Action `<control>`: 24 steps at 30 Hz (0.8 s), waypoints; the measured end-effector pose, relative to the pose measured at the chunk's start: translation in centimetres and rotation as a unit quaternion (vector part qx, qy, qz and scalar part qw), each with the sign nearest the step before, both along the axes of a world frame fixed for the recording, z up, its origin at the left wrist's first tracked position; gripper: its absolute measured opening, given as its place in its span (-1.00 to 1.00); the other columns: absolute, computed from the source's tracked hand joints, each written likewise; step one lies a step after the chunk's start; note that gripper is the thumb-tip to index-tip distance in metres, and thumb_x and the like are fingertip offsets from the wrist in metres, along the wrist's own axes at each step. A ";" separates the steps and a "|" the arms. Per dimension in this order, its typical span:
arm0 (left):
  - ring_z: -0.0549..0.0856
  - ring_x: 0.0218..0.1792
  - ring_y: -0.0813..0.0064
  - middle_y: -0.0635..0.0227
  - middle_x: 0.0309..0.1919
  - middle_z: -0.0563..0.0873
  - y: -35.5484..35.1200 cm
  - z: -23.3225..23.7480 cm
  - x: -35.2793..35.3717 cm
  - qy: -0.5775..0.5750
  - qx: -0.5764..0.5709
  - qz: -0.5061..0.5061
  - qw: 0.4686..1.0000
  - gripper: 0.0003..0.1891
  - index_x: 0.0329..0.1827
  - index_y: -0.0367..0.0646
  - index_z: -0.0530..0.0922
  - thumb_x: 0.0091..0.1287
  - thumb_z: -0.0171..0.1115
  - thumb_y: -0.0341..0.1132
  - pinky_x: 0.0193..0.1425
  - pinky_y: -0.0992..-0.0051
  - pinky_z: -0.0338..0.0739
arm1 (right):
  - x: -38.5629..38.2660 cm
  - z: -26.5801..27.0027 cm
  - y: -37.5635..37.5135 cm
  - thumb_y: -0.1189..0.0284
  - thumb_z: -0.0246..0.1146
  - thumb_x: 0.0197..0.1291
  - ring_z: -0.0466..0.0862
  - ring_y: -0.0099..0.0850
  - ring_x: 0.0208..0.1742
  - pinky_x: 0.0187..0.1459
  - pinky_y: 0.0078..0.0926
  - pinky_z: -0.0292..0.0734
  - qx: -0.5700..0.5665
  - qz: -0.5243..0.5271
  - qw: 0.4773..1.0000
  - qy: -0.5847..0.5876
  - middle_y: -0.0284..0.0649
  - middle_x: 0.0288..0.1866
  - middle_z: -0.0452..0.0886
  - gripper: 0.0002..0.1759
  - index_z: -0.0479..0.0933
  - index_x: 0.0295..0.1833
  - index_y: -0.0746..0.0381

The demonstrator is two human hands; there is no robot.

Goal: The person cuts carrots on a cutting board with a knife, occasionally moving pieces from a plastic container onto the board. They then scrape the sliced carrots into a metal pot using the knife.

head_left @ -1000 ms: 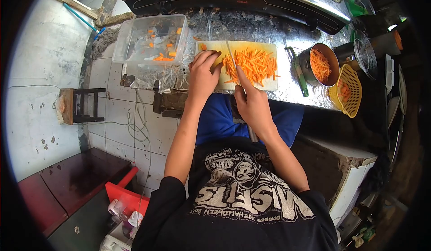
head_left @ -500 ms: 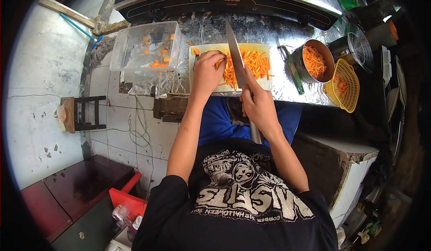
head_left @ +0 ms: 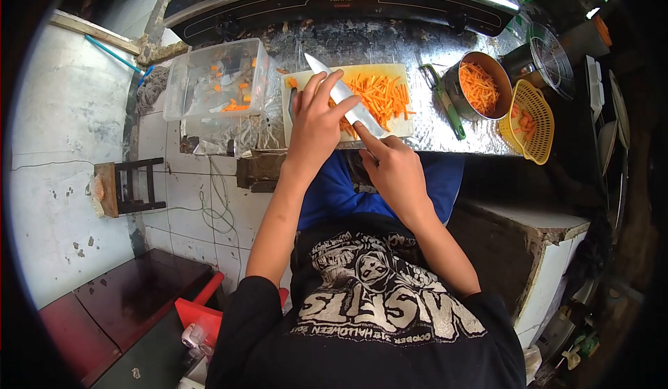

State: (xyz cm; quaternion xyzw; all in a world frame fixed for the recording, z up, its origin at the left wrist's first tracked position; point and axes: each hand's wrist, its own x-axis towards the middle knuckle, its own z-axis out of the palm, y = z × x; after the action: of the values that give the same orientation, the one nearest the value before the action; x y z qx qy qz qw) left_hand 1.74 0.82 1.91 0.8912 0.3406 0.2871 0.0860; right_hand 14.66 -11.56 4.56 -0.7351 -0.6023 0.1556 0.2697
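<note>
A large knife [head_left: 342, 94] slants over the white cutting board [head_left: 395, 135], its tip toward the upper left. My right hand [head_left: 395, 170] grips it at the handle end, with the index finger stretched along the blade. My left hand [head_left: 316, 117] is at the blade's left side, fingers spread, some of them touching or just over the blade. Thin orange carrot strips [head_left: 379, 95] are heaped on the board to the right of the knife. A small carrot piece [head_left: 291, 82] lies at the board's upper left corner.
Left of the board is a clear plastic box [head_left: 182, 86] with carrot pieces. To the right are a green-handled tool [head_left: 452, 114], a pot [head_left: 513, 86] of carrot strips and a yellow basket [head_left: 546, 121] with carrot chunks. A black stove [head_left: 341, 10] stands behind.
The knife has tilted from steep to slanting left, its blade lower over the board. My left hand has opened from a curled grip and spread beside the blade. The view has shifted slightly.
</note>
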 end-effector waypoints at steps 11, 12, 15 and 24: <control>0.72 0.01 -0.01 0.08 0.08 0.66 1.6 -1.8 -2.3 -0.101 -0.048 0.178 0.978 -0.59 0.30 -0.15 0.58 0.39 0.15 -0.50 -0.01 0.19 0.65 | 0.5 -1.0 -0.6 0.58 0.18 0.33 0.67 0.16 -0.42 -0.33 0.03 0.58 0.066 -0.016 0.990 0.120 0.19 -0.39 0.63 -0.36 0.24 0.51 0.33; 0.72 0.01 -0.01 0.08 0.08 0.66 2.0 -2.2 -2.8 -0.101 -0.046 0.180 0.977 -0.59 0.30 -0.15 0.58 0.39 0.15 -0.50 -0.01 0.19 0.65 | 0.7 -0.6 -0.6 0.58 0.18 0.33 0.67 0.16 -0.42 -0.33 0.03 0.58 0.068 -0.013 0.990 0.121 0.19 -0.39 0.63 -0.36 0.24 0.51 0.33; 0.72 -0.06 0.03 0.10 -0.06 0.69 3.0 -2.9 -3.7 0.016 -0.135 0.269 0.954 -0.59 0.33 -0.12 0.57 0.42 0.18 -0.40 -0.03 0.16 0.63 | 1.1 0.9 -0.9 0.62 0.17 0.33 0.67 0.16 -0.40 -0.31 -0.01 0.52 0.039 0.008 0.984 0.172 0.21 -0.39 0.61 -0.36 0.21 0.50 0.44; 0.75 -0.15 0.08 0.24 -0.09 0.69 5.8 -2.5 -3.3 0.088 -0.090 0.219 0.968 -0.71 0.14 -0.06 0.71 0.46 0.25 -0.18 -0.07 0.17 0.66 | 1.1 0.6 -0.8 0.62 0.16 0.33 0.68 0.17 -0.37 -0.26 -0.03 0.54 0.013 0.006 0.981 0.192 0.24 -0.37 0.62 -0.36 0.21 0.51 0.43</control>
State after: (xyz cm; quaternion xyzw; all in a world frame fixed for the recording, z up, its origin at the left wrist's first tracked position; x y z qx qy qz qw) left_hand -1.52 6.61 -0.63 0.8054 0.5580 0.1873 0.0706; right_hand 15.74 -12.34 5.17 -0.6843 -0.5458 0.2877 0.3887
